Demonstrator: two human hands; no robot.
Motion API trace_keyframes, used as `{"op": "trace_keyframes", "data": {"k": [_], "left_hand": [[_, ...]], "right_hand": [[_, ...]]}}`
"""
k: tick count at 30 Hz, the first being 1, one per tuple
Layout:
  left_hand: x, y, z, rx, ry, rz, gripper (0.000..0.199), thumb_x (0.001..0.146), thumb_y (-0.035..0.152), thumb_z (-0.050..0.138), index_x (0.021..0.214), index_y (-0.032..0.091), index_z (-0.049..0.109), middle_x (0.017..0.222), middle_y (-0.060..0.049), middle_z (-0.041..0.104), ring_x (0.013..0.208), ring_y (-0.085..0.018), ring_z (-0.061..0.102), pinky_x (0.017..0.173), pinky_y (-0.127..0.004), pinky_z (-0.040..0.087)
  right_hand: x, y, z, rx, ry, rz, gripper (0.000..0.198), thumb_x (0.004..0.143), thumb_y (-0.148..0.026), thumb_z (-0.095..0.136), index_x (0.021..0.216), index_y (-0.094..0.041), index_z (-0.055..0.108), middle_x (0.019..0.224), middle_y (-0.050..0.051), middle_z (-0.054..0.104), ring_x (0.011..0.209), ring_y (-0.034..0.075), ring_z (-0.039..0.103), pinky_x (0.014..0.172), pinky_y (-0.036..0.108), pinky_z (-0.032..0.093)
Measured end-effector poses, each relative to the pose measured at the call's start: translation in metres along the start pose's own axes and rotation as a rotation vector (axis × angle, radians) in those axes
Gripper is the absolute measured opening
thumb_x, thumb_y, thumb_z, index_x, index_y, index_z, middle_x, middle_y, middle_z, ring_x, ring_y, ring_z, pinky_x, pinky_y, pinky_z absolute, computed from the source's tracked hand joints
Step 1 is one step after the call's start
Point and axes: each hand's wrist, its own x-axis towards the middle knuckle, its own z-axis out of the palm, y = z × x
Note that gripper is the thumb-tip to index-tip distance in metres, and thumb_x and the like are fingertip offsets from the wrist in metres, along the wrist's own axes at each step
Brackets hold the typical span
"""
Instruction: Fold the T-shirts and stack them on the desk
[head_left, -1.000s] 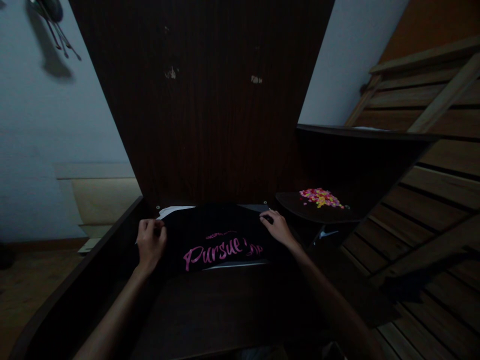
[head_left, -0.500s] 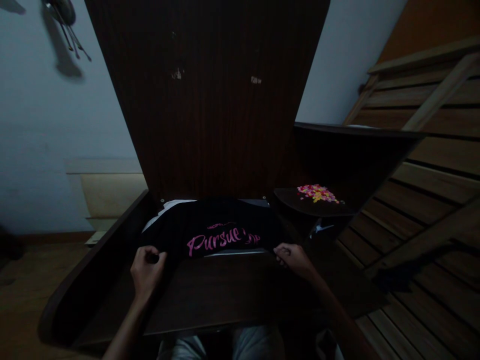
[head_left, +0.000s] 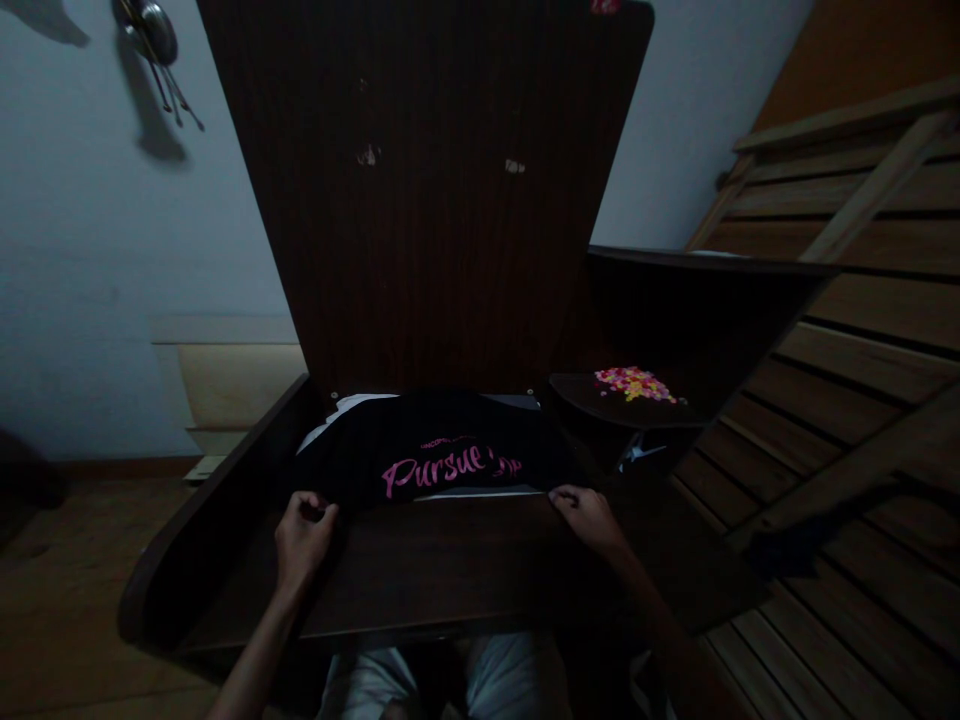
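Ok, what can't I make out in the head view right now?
All in the head view:
Small lettering on the black cloth: too small and dim to read fully.
Left hand and right hand: darkness hides whether either grips the cloth.
White material: partly covered by the black cloth.
Red mark: cut off by the top edge.

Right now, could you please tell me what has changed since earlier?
The left hand and right hand moved toward the person, to the near edge of the black garment; any grip is too dark to judge. The pink print and colourful pile look unchanged.
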Motion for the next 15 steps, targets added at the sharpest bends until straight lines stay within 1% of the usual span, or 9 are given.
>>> {"op": "trace_keyframes", "data": {"k": [4, 6, 7, 9, 11, 12, 14, 15], "left_hand": [[0.0, -0.001, -0.001, 0.013, -0.061, -0.009, 0.019, 0.063, 0.038, 0.056, 0.072, 0.024, 0.048, 0.069, 0.0, 0.062, 0.066, -0.02, 0.061, 0.063, -0.031, 0.048], [-0.001, 0.0, 0.0, 0.021, -0.109, -0.015, 0.025, 0.065, 0.044, 0.057, 0.077, 0.023, 0.053, 0.076, -0.004, 0.066, 0.073, -0.023, 0.064, 0.067, -0.034, 0.051], [-0.002, 0.0, 0.001, 0.051, -0.127, -0.016, 0.031, 0.065, 0.049, 0.059, 0.08, 0.022, 0.056, 0.08, -0.007, 0.067, 0.077, -0.025, 0.065, 0.071, -0.036, 0.052], [-0.005, 0.004, 0.002, 0.159, -0.138, -0.014, 0.047, 0.064, 0.06, 0.061, 0.085, 0.019, 0.061, 0.091, -0.013, 0.068, 0.088, -0.03, 0.065, 0.079, -0.042, 0.052], [-0.008, 0.008, 0.002, 0.285, -0.128, -0.001, 0.062, 0.061, 0.07, 0.061, 0.089, 0.015, 0.065, 0.103, -0.019, 0.066, 0.099, -0.036, 0.061, 0.087, -0.048, 0.049], [-0.008, 0.01, 0.002, 0.329, -0.124, 0.005, 0.068, 0.06, 0.073, 0.06, 0.091, 0.013, 0.066, 0.106, -0.021, 0.065, 0.104, -0.038, 0.059, 0.089, -0.049, 0.048], [-0.008, 0.011, 0.003, 0.36, -0.137, 0.025, 0.07, 0.061, 0.073, 0.058, 0.094, 0.012, 0.067, 0.108, -0.022, 0.065, 0.106, -0.039, 0.059, 0.09, -0.049, 0.048], [-0.007, 0.011, 0.004, 0.349, -0.159, 0.037, 0.066, 0.063, 0.071, 0.057, 0.093, 0.013, 0.068, 0.106, -0.02, 0.067, 0.103, -0.038, 0.06, 0.089, -0.048, 0.048]], "right_hand": [[0.002, -0.003, 0.001, -0.003, 0.201, -0.025, 0.034, 0.076, -0.041, 0.052, 0.093, -0.019, 0.073, 0.086, 0.008, 0.075, 0.075, 0.022, 0.069, 0.072, 0.031, 0.052], [0.004, -0.005, 0.001, -0.022, 0.267, -0.026, 0.036, 0.078, -0.043, 0.052, 0.094, -0.019, 0.073, 0.086, 0.008, 0.075, 0.071, 0.022, 0.069, 0.07, 0.031, 0.051], [0.005, -0.005, 0.0, -0.043, 0.271, -0.027, 0.035, 0.079, -0.044, 0.051, 0.091, -0.02, 0.073, 0.084, 0.008, 0.075, 0.07, 0.021, 0.068, 0.069, 0.031, 0.051], [0.006, -0.007, 0.0, -0.109, 0.228, -0.029, 0.035, 0.083, -0.047, 0.049, 0.077, -0.022, 0.072, 0.078, 0.008, 0.074, 0.07, 0.022, 0.068, 0.067, 0.03, 0.048], [0.008, -0.007, 0.001, -0.201, 0.17, 0.001, 0.041, 0.086, -0.051, 0.048, 0.063, -0.023, 0.068, 0.069, 0.009, 0.072, 0.068, 0.022, 0.068, 0.062, 0.029, 0.044], [0.009, -0.008, 0.002, -0.249, 0.159, 0.026, 0.044, 0.087, -0.052, 0.048, 0.06, -0.023, 0.067, 0.067, 0.01, 0.071, 0.067, 0.023, 0.068, 0.06, 0.029, 0.042], [0.01, -0.008, 0.004, -0.331, 0.176, 0.07, 0.043, 0.087, -0.051, 0.051, 0.058, -0.023, 0.065, 0.065, 0.01, 0.07, 0.066, 0.023, 0.067, 0.058, 0.029, 0.039], [0.011, -0.009, 0.006, -0.355, 0.187, 0.077, 0.04, 0.087, -0.049, 0.052, 0.059, -0.023, 0.065, 0.065, 0.01, 0.069, 0.066, 0.023, 0.067, 0.057, 0.029, 0.038]]}}
